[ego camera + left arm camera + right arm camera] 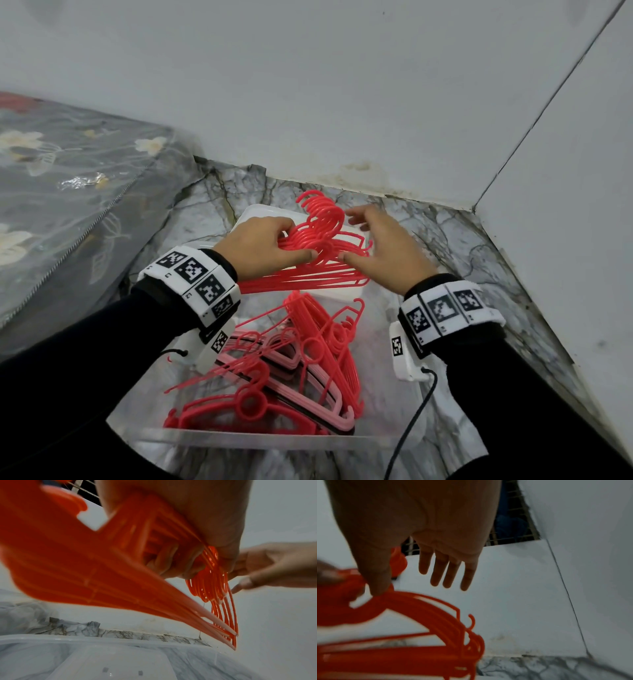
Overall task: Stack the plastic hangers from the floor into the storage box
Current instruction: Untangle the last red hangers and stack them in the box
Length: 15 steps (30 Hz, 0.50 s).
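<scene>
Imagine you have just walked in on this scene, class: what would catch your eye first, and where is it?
The bundle of red hangers stands out first, held up at the centre over the clear box: the left hand grips it, and the right hand touches it with its thumb, fingers spread. Next comes the jumble of red and pink hangers already in the box, nearer the viewer. A floral mattress lies to the left.

Grey-veined marble-patterned floor (445, 233) meeting plain white walls (308, 85) at a stained corner joint, with a dark floral-printed mattress (68, 164) in clear plastic wrap lying at the left, its edge touching the floor.
</scene>
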Available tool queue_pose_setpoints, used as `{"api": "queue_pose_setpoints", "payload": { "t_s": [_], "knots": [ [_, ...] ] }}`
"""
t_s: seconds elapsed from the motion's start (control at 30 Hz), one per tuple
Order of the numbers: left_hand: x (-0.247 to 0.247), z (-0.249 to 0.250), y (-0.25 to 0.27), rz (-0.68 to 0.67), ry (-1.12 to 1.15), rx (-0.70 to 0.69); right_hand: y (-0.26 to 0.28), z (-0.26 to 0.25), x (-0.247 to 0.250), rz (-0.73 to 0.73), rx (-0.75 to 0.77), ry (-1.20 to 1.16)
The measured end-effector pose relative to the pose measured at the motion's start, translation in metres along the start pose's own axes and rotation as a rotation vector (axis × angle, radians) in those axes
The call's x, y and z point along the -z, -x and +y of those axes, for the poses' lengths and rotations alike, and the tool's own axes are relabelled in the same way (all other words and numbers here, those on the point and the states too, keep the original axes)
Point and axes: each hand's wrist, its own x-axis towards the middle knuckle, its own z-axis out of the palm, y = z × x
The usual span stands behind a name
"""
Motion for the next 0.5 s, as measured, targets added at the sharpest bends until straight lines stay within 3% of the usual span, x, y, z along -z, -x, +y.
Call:
{"api": "queue_pose_setpoints", "payload": {
  "t_s": [0.07, 0.17, 0.3, 0.43, 0.5],
  "knots": [
    [-0.001, 0.002, 0.000, -0.005, 0.048, 0.002, 0.004, 0.002, -0.009, -0.104, 0.051, 0.252],
    [-0.005, 0.008, 0.001, -0.039, 0.131, 0.002, 0.004, 0.001, -0.022, -0.087, 0.131, 0.455],
    [-0.009, 0.012, 0.004, -0.095, 0.195, -0.032, 0.000, -0.003, -0.024, -0.116, 0.119, 0.511],
    [-0.006, 0.011, 0.004, -0.149, -0.095, -0.112, 0.000, -0.002, -0.022, -0.172, 0.093, 0.497],
    [-0.007, 0.009, 0.005, -0.083, -0.303, -0.171, 0.000, 0.001, -0.022, -0.200, 0.089, 0.487]
  ]
}}
